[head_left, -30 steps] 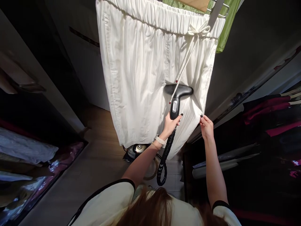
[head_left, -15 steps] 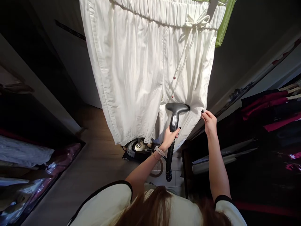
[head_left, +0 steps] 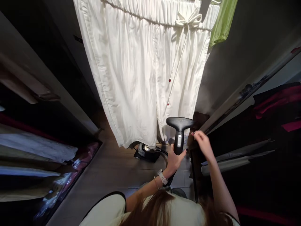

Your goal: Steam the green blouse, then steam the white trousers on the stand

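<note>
A: Left hand first?
B: Your left hand (head_left: 174,161) is wrapped round the grip of the black steamer (head_left: 179,133), thumb across the front. White watch (head_left: 162,177) and thin bracelet (head_left: 156,182) on that wrist.
A: Steamer position?
B: Head up, in front of the lower right-hand leg of the white pants (head_left: 134,72), silver button (head_left: 179,141) facing you.
A: Right hand?
B: Your right hand (head_left: 203,143) is just beside the right end of the steamer's head, near that leg's hem. Fingers bent, but blurred; can't tell if they grasp any cloth.
A: Pants?
B: Hanging in front of you, top cut off by the frame. The tie (head_left: 188,20) is in a bow at the waist; its two ends hang down, each tipped with a red bead (head_left: 169,80).
A: Below?
B: Base (head_left: 147,154) on the floor (head_left: 98,175), partly hidden by the left-hand leg's hem. A black hose (head_left: 162,152) comes off its right side.
A: Anything else?
B: Green garment (head_left: 222,25) behind the pants, upper right. Clothes (head_left: 37,147) in the dark at your left, more at your right.
</note>
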The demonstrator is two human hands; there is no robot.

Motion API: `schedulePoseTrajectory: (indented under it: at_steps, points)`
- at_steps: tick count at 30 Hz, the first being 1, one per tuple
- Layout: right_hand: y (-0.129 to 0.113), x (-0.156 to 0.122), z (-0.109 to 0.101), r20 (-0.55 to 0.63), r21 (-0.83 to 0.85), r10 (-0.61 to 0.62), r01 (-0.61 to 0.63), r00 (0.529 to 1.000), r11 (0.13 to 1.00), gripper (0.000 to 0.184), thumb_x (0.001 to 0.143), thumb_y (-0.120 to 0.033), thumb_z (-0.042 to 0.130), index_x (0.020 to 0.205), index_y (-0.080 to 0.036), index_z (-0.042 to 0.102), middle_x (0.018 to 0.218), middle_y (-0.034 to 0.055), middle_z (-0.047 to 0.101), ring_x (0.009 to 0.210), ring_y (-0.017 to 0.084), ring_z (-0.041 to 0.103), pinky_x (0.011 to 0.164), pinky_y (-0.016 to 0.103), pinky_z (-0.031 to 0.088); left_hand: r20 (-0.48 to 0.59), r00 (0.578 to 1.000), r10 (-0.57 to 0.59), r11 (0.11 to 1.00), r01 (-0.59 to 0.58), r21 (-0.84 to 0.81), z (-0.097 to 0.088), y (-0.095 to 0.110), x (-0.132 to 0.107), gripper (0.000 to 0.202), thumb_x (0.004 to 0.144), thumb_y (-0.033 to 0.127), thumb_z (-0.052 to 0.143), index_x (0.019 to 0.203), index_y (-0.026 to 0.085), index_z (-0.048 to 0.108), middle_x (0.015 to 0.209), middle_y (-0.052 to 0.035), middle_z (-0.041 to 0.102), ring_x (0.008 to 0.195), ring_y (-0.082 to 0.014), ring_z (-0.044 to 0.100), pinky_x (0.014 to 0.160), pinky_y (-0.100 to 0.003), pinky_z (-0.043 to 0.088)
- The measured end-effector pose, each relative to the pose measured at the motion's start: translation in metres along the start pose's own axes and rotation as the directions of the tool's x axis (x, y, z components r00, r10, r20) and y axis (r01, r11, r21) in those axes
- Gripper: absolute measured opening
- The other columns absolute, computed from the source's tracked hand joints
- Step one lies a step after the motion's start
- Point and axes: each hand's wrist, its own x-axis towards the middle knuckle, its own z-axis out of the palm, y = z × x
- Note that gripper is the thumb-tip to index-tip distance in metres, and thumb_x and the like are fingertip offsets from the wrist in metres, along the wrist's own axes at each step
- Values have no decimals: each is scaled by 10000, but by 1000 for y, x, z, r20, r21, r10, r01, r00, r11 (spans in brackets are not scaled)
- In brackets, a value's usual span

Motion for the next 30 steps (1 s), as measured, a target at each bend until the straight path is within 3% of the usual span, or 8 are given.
schedulePoseTrajectory:
  at_steps: [2, 8, 13, 15, 17, 20, 24, 30]
  points:
    - [17, -40, 28, 244, 31, 109, -120, 964, 992, 365, 800, -550, 707, 921, -206, 713, 936, 54, 721, 953, 247, 653, 923, 373, 500, 0, 998, 62, 998, -62, 30, -2, -3, -6, 359, 707, 337, 795, 861, 215, 495, 787, -1, 641, 723, -184, 634, 691, -309, 506]
    - [29, -92, 79, 175, 126, 249, -273, 952, 954, 497, 825, -590, 689, 1114, -186, 687, 1036, 90, 738, 983, 280, 667, 889, 374, 518, 189, 976, 107, 992, -118, 47, -16, -15, -17, 435, 704, 193, 716, 1053, 210, 457, 999, -76, 677, 918, -234, 667, 839, -386, 537]
    - [36, -89, 85, 234, 259, 235, -294, 943, 920, 482, 842, -566, 687, 1150, -196, 659, 1061, 77, 737, 1006, 264, 675, 911, 367, 529, 397, 905, 149, 919, -275, 282, -74, -12, -19, 591, 693, 195, 730, 1268, 196, 595, 1307, -143, 620, 1175, -296, 612, 1036, -455, 489]
    - [43, -86, 89, 224, 295, 252, -312, 941, 903, 487, 812, -564, 713, 1136, -206, 651, 1055, 71, 738, 989, 255, 682, 903, 368, 536, 319, 932, 173, 905, -278, 322, -109, -8, -4, 362, 763, 169, 619, 1108, 224, 714, 1249, -103, 670, 1167, -271, 631, 1053, -435, 484]
    - [48, -83, 94, 161, 319, 290, -328, 943, 889, 486, 766, -582, 736, 1068, -212, 648, 989, 62, 742, 916, 246, 693, 852, 366, 547, 20, 974, 227, 917, -220, 333, -141, 0, 24, 234, 814, 179, 538, 933, 211, 737, 1073, -98, 720, 1044, -253, 675, 960, -413, 533]
    - [43, -78, 101, 19, 353, 329, -314, 944, 882, 470, 729, -602, 740, 969, -214, 627, 837, 36, 728, 759, 222, 683, 739, 348, 546, -314, 904, 292, 937, -203, 285, -170, 15, 84, 371, 855, 231, 573, 1210, 197, 673, 1226, -135, 685, 1104, -255, 666, 950, -395, 545]
    - [25, -77, 114, -188, 393, 318, -226, 929, 891, 433, 758, -550, 747, 991, -209, 617, 759, 5, 701, 666, 181, 652, 666, 312, 529, -275, 911, 308, 946, -262, 192, -164, 22, 147, 478, 868, 258, 650, 1337, 203, 579, 1491, -154, 530, 1382, -286, 514, 1106, -410, 466]
    - [2, -92, 160, -457, 510, 403, -138, 793, 849, 406, 758, -526, 759, 970, -209, 621, 821, 0, 689, 665, 158, 651, 602, 271, 506, -61, 990, 125, 986, -117, 119, -162, 13, 167, 667, 880, 249, 669, 1500, 219, 422, 1639, -157, 344, 1445, -304, 452, 1200, -436, 369]
